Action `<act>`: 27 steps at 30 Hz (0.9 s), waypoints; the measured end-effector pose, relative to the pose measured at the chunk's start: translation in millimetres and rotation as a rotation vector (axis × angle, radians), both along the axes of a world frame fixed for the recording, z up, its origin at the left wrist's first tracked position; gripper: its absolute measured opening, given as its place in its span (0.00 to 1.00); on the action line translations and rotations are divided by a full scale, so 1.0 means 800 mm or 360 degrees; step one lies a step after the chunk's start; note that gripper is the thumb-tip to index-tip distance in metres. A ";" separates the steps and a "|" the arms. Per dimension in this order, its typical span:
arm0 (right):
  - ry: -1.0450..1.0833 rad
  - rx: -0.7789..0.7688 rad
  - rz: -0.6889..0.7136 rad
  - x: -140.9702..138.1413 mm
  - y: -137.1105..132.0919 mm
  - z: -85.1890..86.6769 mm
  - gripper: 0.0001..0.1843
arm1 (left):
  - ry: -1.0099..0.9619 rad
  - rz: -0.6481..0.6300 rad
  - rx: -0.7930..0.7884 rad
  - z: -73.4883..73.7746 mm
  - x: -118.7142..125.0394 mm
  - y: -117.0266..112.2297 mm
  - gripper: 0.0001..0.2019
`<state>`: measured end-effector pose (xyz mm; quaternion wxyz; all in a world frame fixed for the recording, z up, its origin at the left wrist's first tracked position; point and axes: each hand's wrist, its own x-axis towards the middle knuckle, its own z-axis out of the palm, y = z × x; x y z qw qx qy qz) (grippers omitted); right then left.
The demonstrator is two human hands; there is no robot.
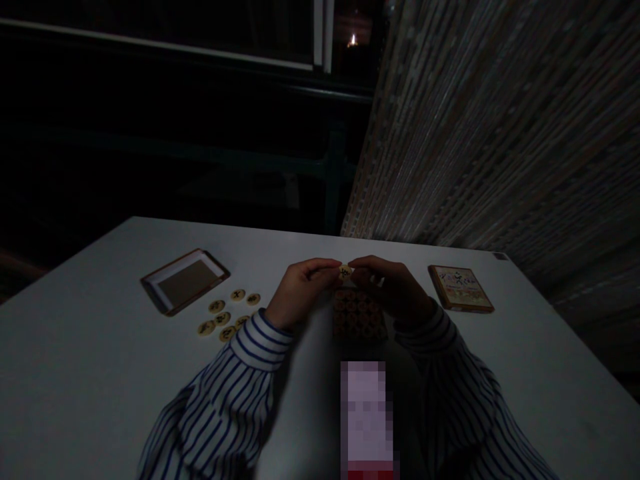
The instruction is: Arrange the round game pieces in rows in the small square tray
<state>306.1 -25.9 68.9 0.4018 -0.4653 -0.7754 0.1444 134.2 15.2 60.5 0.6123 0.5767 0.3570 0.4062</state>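
Note:
Between the fingertips of both hands is a round, pale Chinese chess piece (345,272) with a dark character on its face. My left hand (305,287) pinches it from the left, and my right hand (390,283) grips its right edge. Just below them, partly covered by my right hand, a block of round reddish-brown pieces (357,313) lies in tight rows on the table. Left of my left wrist, several loose pale chess pieces (222,319) lie flat, some partly behind the striped cuff.
An open, shallow box tray (165,303) lies at the left of the white table (100,353). A decorated box lid (463,288) rests at the right. Beaded strand curtains (425,147) hang beyond the table's right back edge. A blurred pixelated patch hides the area near my body.

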 end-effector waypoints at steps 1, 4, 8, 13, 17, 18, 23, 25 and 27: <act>-0.0001 0.0000 -0.0001 0.000 0.000 0.000 0.12 | -0.0001 -0.0007 0.0005 0.000 0.000 0.000 0.14; -0.0010 0.0010 -0.0009 0.000 0.000 0.000 0.12 | 0.0007 -0.0022 0.0009 -0.001 -0.001 0.000 0.15; -0.0021 0.0001 -0.0035 -0.001 -0.001 0.001 0.11 | 0.0009 -0.0031 -0.0002 0.000 0.000 -0.001 0.15; -0.0033 0.0000 -0.0043 -0.001 -0.001 0.001 0.11 | 0.0010 -0.0074 0.0019 -0.001 0.001 -0.001 0.14; -0.0014 0.0001 -0.0038 -0.001 0.000 -0.001 0.11 | 0.0037 -0.0097 0.0046 -0.004 0.001 0.000 0.14; -0.0008 0.0003 -0.0034 -0.001 0.001 -0.001 0.11 | 0.0042 -0.0105 0.0046 -0.003 0.001 0.000 0.13; 0.0000 -0.0004 0.0031 0.000 0.000 -0.001 0.10 | 0.0057 -0.0085 0.0030 -0.001 0.002 -0.001 0.13; -0.0002 0.0003 0.0045 0.000 0.000 0.000 0.10 | 0.0060 -0.0066 0.0025 0.001 0.002 -0.002 0.13; -0.0006 0.0011 0.0041 0.000 0.000 -0.001 0.10 | 0.0070 -0.0051 0.0013 0.001 0.002 -0.002 0.13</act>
